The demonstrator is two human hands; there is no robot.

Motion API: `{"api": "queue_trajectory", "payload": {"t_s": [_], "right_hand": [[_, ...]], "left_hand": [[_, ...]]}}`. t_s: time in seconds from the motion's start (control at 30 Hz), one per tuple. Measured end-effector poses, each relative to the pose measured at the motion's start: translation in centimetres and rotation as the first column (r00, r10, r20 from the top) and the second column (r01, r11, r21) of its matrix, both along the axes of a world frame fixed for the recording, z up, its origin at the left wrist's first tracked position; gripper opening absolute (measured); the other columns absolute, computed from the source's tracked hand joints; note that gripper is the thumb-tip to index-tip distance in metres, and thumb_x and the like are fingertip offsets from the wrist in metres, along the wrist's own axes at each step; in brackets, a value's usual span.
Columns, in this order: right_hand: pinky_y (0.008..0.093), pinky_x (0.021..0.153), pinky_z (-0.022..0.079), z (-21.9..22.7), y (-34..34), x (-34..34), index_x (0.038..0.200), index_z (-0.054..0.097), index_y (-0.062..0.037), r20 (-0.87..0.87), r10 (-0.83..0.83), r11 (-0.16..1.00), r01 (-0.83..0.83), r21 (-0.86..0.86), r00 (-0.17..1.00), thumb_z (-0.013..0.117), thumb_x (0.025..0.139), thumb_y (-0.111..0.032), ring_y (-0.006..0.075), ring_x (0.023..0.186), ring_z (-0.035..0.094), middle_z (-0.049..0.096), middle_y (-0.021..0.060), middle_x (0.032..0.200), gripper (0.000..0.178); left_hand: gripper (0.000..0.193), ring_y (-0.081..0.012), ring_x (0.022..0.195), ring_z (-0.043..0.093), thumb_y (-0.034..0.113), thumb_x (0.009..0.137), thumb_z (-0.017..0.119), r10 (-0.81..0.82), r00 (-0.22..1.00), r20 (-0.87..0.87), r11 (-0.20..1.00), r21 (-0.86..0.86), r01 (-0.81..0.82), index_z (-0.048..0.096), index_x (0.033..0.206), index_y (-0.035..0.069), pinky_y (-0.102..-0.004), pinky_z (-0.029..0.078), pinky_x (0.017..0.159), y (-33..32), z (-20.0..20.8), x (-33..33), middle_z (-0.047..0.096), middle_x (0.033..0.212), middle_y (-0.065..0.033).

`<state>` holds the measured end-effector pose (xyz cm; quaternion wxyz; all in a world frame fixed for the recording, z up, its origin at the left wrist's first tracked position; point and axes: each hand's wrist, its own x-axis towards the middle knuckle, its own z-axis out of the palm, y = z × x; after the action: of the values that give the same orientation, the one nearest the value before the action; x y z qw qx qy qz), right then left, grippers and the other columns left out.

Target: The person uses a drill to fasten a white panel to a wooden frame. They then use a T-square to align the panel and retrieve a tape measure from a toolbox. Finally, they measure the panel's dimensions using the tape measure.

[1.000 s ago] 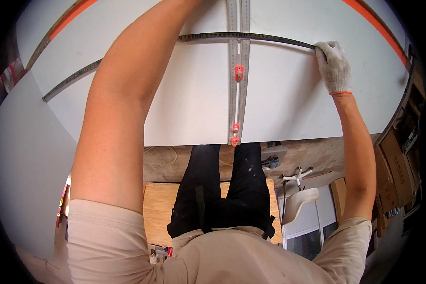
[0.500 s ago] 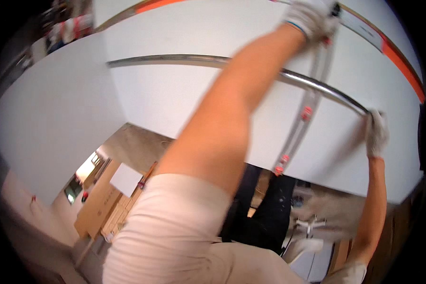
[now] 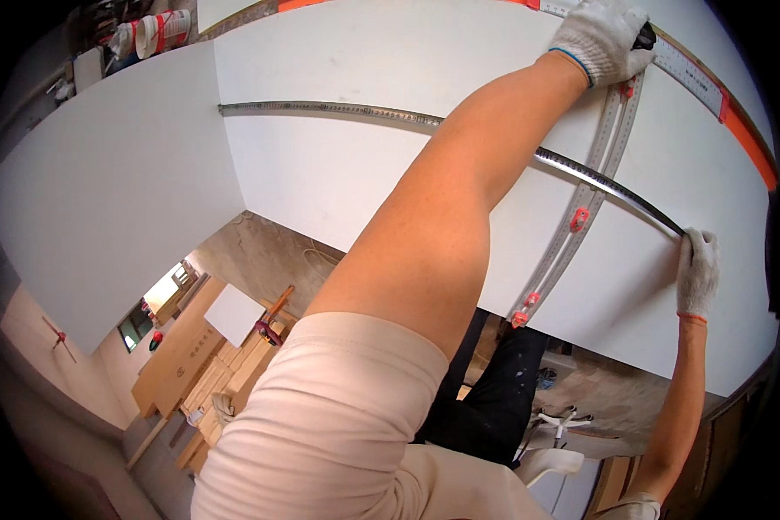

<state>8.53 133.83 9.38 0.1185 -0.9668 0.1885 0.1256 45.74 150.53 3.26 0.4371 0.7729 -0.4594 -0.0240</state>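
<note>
A large white panel [image 3: 321,173] lies in front of me. Across it runs a long graduated metal measuring strip [image 3: 355,113], its middle hidden behind my left forearm. At its right end my right hand [image 3: 698,273], in a white knit glove, is closed on the strip. My left hand [image 3: 600,42], gloved too, reaches to the far edge of the panel. Its fingers curl around a small black object [image 3: 644,36], mostly hidden, at the head of a T-shaped ruler. The slotted blade of that T-shaped ruler [image 3: 559,247] slants toward me, with red sliding clips on it.
An upright white panel [image 3: 113,191] adjoins at the left. An orange strip [image 3: 748,139] follows the far right edge. Below left are a cardboard box [image 3: 178,364] and stacked wooden pieces. White buckets [image 3: 163,33] stand far left; a white chair [image 3: 550,464] is near my legs.
The view has shifted slightly and become sharper, so the panel and rulers appear a little farther right. Both hands keep their places on the strip and at the ruler's head.
</note>
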Motion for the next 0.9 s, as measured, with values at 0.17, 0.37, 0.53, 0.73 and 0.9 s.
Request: {"api": "queue_trajectory", "payload": {"t_s": [0.17,0.37,0.53,0.73,0.9], "right_hand": [[0.0442,0.078,0.055,-1.8,-0.1,-3.1,0.112,0.071,-0.0115,0.161,0.024,1.000,-0.026,0.015,0.987,0.067,0.101,-0.020,0.0343,0.090,0.067,0.066,0.0140,0.103,0.014],[0.0447,0.080,0.056,0.9,1.5,1.4,0.101,0.073,-0.0131,-0.018,-0.023,0.997,0.022,-0.072,1.000,0.065,0.100,-0.019,0.0329,0.095,0.066,0.067,0.0108,0.100,0.010],[0.0431,0.082,0.056,1.0,1.3,0.8,0.101,0.073,-0.0135,-0.010,-0.017,0.995,0.016,-0.098,1.000,0.066,0.099,-0.018,0.0325,0.094,0.065,0.067,0.0095,0.099,0.009],[0.0432,0.082,0.056,1.0,0.8,0.7,0.102,0.074,-0.0139,0.008,0.020,0.995,-0.019,-0.102,1.000,0.067,0.098,-0.018,0.0328,0.095,0.066,0.067,0.0094,0.100,0.009],[0.0427,0.080,0.057,0.2,0.6,0.6,0.101,0.074,-0.0141,0.017,0.015,0.997,-0.014,-0.080,1.000,0.067,0.097,-0.017,0.0327,0.093,0.066,0.068,0.0093,0.100,0.009]], "left_hand": [[0.025,-0.0411,0.098,0.063,0.017,0.086,0.072,0.025,0.987,-0.158,0.969,0.247,0.015,0.065,0.107,0.005,-0.0523,0.054,0.086,-1.0,2.3,-1.3,0.063,0.104,-0.0240],[0.043,-0.0413,0.105,0.063,0.025,0.088,0.076,0.006,0.995,0.097,0.996,0.084,-0.014,0.063,0.124,0.005,-0.0497,0.053,0.094,0.1,-0.3,-0.8,0.065,0.111,-0.0219],[0.047,-0.0415,0.106,0.063,0.030,0.089,0.077,0.030,0.996,0.082,0.990,0.136,-0.040,0.062,0.128,0.006,-0.0492,0.053,0.095,-0.5,0.1,-1.7,0.065,0.114,-0.0220],[0.047,-0.0412,0.109,0.063,0.030,0.089,0.078,0.042,0.994,0.102,0.992,0.116,-0.054,0.063,0.128,0.008,-0.0487,0.053,0.096,-0.8,0.7,-2.1,0.065,0.114,-0.0218],[0.045,-0.0411,0.109,0.063,0.030,0.088,0.078,0.025,0.995,0.092,0.987,0.153,-0.039,0.063,0.124,0.007,-0.0486,0.052,0.096,-1.1,0.8,-1.7,0.065,0.113,-0.0211]]}}
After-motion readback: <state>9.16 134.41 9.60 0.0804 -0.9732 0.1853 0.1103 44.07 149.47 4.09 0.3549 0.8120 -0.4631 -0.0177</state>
